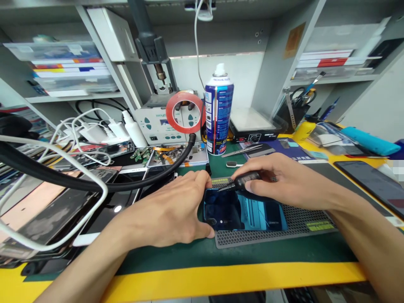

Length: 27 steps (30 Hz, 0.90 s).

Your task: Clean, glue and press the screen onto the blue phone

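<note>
A dark blue phone [246, 215] lies flat on a grey honeycomb mat [303, 225] in front of me. My left hand [172, 210] clamps the phone's left end between thumb and fingers, holding it down. My right hand [279, 179] is closed on a small black screwdriver [241, 182], whose tip points left at the phone's upper left corner, close to my left fingertips.
A blue-and-white spray can [219, 113] stands behind the mat beside a red tape ring [184, 111] and a rework station [164, 122]. A thick black hose [94, 183] and white cables [57, 168] cross the left side over stacked phone screens. Tweezers [241, 151] and another phone [372, 183] lie at the right.
</note>
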Motion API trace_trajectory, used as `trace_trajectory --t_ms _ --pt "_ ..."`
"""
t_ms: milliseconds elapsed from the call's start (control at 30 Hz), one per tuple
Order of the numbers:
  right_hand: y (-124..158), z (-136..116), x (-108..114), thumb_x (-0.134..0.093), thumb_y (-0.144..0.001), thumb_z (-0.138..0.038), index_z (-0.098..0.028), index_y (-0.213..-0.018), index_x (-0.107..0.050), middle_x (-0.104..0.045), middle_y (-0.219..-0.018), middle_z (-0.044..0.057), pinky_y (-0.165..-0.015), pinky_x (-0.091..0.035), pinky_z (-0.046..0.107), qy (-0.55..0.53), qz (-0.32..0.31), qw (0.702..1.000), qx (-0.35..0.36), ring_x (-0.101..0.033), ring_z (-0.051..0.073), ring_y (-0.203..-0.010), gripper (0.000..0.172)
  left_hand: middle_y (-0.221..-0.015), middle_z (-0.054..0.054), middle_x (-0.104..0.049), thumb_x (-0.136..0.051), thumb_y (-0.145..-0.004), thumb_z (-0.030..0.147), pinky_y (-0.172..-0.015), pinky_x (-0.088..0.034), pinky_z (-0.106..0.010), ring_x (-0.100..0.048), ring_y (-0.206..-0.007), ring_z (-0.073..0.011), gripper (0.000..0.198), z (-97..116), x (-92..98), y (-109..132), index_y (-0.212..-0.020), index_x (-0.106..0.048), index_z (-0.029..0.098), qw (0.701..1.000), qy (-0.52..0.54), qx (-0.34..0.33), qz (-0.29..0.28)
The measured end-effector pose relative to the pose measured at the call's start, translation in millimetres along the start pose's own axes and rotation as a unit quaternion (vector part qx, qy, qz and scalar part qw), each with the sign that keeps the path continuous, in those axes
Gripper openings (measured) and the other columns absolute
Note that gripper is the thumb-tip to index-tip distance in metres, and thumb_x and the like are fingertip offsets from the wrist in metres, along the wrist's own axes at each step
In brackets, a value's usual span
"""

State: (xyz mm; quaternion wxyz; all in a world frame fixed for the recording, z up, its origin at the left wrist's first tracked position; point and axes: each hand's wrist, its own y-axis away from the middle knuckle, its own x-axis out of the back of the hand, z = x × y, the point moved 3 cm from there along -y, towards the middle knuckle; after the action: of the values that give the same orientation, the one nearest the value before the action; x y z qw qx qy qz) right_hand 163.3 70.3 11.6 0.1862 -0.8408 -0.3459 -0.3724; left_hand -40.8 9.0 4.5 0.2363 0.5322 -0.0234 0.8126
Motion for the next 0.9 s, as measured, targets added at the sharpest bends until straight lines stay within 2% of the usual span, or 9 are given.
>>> trace_trajectory --t_ms 200,367,567,900 --pt "-1.5 1.2 -1.4 -0.058 -0.089 -0.027 -0.022 -0.111 -0.076 -0.065 -0.074 -0.001 -0.051 -0.035 0.024 0.023 0.011 1.000 0.010 -0.048 0.013 -0.058 0.029 -0.095 0.001 -0.053 -0.072 -0.075 0.041 -0.075 -0.040 -0.032 -0.053 -0.085 -0.0199 0.039 0.8 -0.4 0.2 -0.093 -0.042 0.024 1.000 0.000 -0.009 0.005" --pt "0.3 4.0 3.2 -0.059 -0.090 -0.036 -0.022 -0.108 -0.077 -0.071 -0.088 0.002 -0.054 -0.037 0.025 -0.027 0.019 0.999 -0.010 -0.053 0.015 -0.066 0.028 -0.089 0.002 -0.052 -0.072 -0.074 0.043 -0.070 -0.040 -0.032 -0.053 -0.082 -0.0201 0.040 -1.5 -1.9 -0.1 -0.092 -0.041 0.024 1.000 -0.004 -0.009 0.004" --pt "-0.9 -3.3 -1.6 -0.059 -0.089 -0.032 -0.022 -0.109 -0.077 -0.067 -0.079 0.000 -0.050 -0.032 0.024 -0.027 0.004 1.000 -0.006 -0.046 0.013 -0.060 0.028 -0.087 0.002 -0.051 -0.073 -0.074 0.045 -0.068 -0.040 -0.032 -0.052 -0.080 -0.0196 0.041 -2.8 -2.4 -0.5 -0.091 -0.042 0.024 1.000 -0.005 -0.014 0.000" --pt "-0.4 0.2 -0.3 -0.058 -0.088 -0.029 -0.021 -0.102 -0.078 -0.066 -0.077 0.001 -0.051 -0.031 0.025 -0.020 0.011 1.000 -0.010 -0.046 0.014 -0.061 0.026 -0.087 0.002 -0.051 -0.072 -0.074 0.046 -0.066 -0.039 -0.032 -0.051 -0.078 -0.0198 0.040 -2.0 -3.3 -0.7 -0.091 -0.043 0.024 1.000 -0.017 0.001 -0.003"
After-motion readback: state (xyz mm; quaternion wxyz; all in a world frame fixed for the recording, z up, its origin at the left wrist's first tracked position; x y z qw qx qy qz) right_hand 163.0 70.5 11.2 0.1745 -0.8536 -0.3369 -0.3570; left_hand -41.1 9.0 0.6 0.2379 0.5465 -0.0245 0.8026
